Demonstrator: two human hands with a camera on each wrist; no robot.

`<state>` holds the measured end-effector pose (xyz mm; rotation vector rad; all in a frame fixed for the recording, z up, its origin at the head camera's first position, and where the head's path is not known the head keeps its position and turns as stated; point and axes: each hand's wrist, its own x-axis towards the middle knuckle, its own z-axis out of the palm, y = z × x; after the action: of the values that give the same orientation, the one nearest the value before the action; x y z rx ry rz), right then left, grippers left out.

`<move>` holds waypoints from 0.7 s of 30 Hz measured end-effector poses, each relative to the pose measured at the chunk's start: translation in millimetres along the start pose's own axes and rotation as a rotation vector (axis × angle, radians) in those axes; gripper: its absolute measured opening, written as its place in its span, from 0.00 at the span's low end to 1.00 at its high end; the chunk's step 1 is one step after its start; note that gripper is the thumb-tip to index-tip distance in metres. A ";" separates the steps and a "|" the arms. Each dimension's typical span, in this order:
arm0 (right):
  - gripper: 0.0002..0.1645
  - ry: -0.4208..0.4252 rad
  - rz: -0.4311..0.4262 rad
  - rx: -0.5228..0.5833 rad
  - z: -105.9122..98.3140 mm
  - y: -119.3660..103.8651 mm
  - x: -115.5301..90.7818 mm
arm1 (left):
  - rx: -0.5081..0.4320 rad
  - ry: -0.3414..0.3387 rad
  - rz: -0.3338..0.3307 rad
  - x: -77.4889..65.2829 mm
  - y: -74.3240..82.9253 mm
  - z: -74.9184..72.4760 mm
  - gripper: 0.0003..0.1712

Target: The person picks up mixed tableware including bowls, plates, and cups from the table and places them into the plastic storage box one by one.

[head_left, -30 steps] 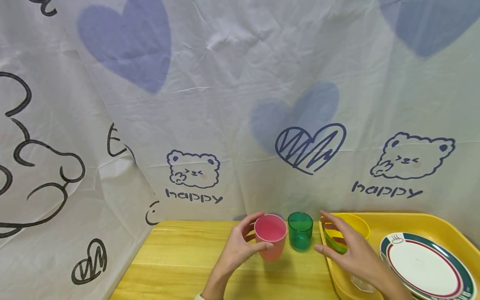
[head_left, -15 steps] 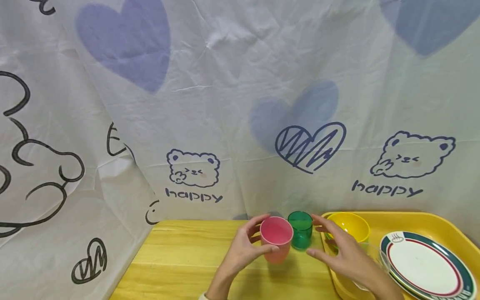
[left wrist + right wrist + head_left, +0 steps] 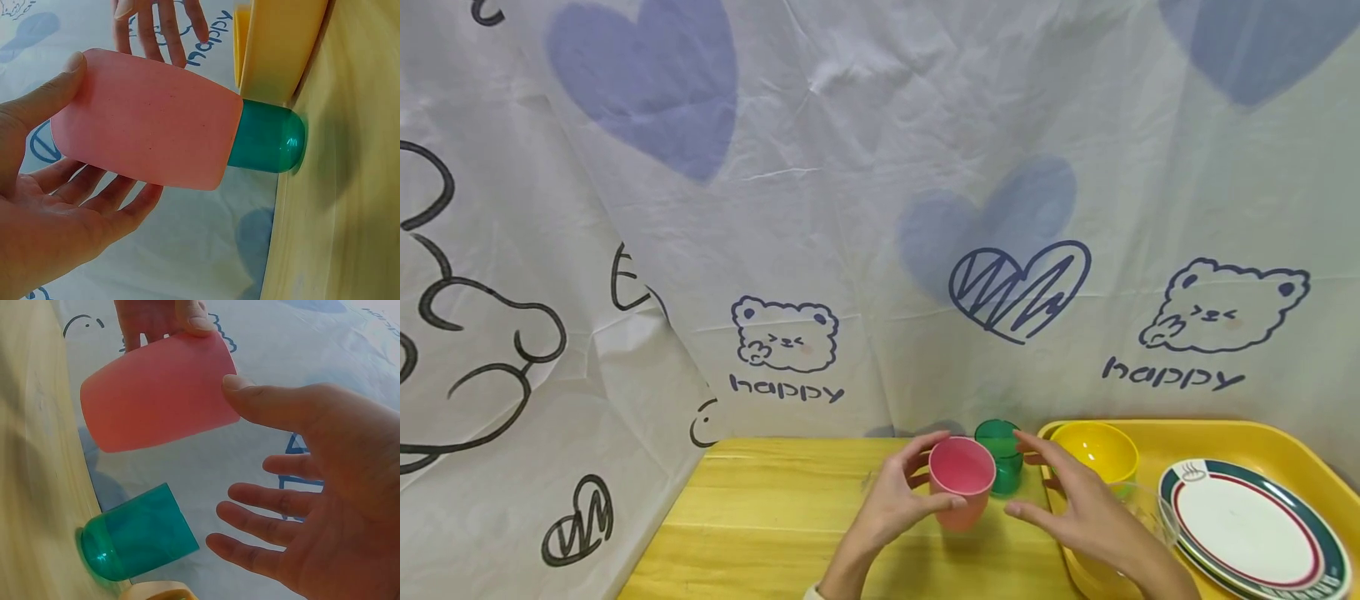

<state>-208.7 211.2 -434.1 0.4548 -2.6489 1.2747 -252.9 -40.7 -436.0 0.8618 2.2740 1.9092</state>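
Observation:
My left hand (image 3: pixel 891 504) grips a pink cup (image 3: pixel 964 492), thumb on the near side and fingers on the far side. The left wrist view shows the upright cup (image 3: pixel 150 119) held above the wooden table. My right hand (image 3: pixel 1078 512) is to the right of the cup, fingers spread and holding nothing. In the head view a small gap separates it from the pink cup. A green transparent cup (image 3: pixel 1009 477) stands upright on the table behind the pink one, partly hidden by it and by my right fingers. The green cup (image 3: pixel 144 531) shows whole in the right wrist view.
A yellow tray (image 3: pixel 1225 429) stands on the right of the table (image 3: pixel 760 508). In it are a yellow bowl (image 3: pixel 1097 450), a clear container (image 3: pixel 1150 508) partly behind my right hand, and stacked plates (image 3: pixel 1247 525). A printed white cloth (image 3: pixel 865 208) hangs behind.
My left hand has moved right with the pink cup, which now partly covers the green cup. My right hand has shifted left towards the pink cup.

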 end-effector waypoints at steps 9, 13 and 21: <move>0.49 -0.020 -0.036 -0.007 6.2 -2.4 0.8 | -0.012 -0.040 0.012 0.9 -2.6 7.7 0.40; 0.48 -0.023 -0.051 -0.001 9.6 -1.8 0.4 | -0.028 -0.049 0.042 0.6 -3.1 11.4 0.41; 0.50 -0.053 -0.062 0.045 13.9 -2.9 0.3 | -0.045 -0.069 0.054 0.6 -2.2 17.3 0.40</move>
<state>-208.3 198.6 -440.5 0.5805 -2.6315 1.3246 -247.6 -25.1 -442.0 0.9767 2.1820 1.9129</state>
